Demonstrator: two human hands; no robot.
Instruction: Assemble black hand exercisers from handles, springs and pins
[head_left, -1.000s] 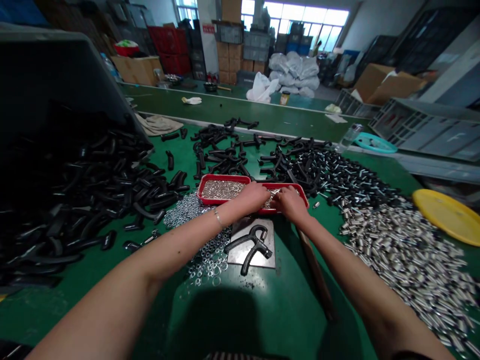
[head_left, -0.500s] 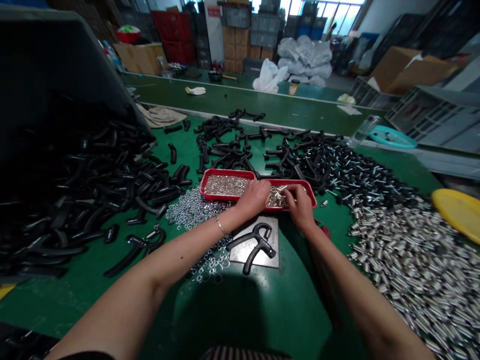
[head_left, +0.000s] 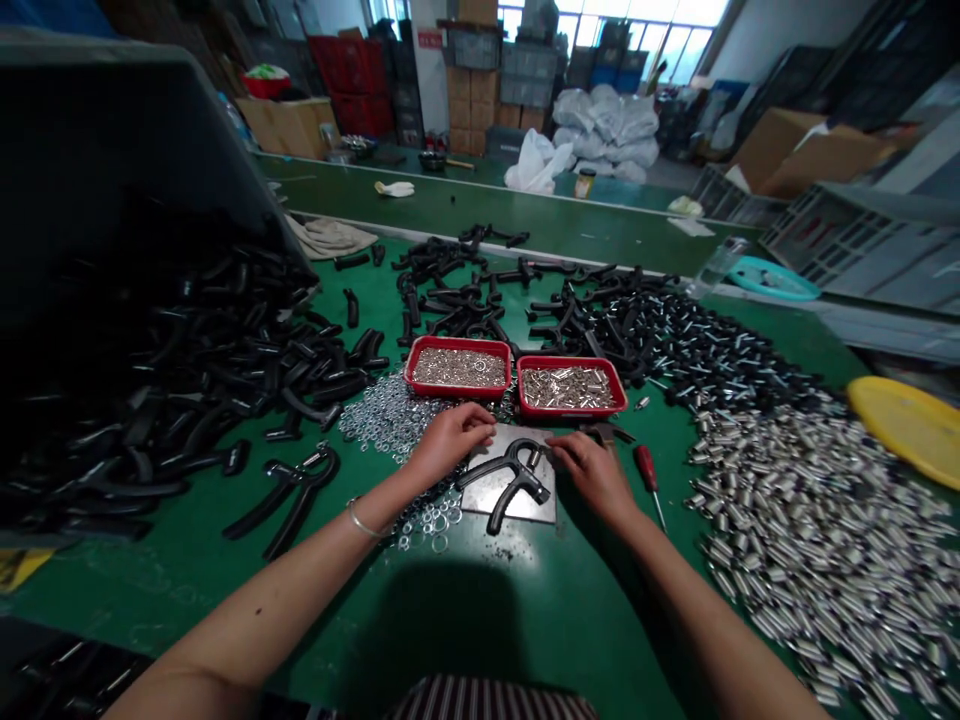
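While the black handle assembly [head_left: 528,482] lay on the metal plate [head_left: 537,511] mid-surface [head_left: 592,640], I had the left hand [head_left: 448,442] curled by its far-left side and the right hand [head_left: 591,474] at its right, fingertips bunched (I couldn't tell whether either gripped anything). Two red trays [head_left: 457,393] sat just beyond, a screwdriver [head_left: 646,467] farther right.

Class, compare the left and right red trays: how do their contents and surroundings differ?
The left red tray holds fine pieces; the right red tray holds larger, longer, shiny pieces.
The left red tray stands beside the pile of metal rings, while the right red tray is nearer the screwdriver.
Both are open and roughly rectangular.
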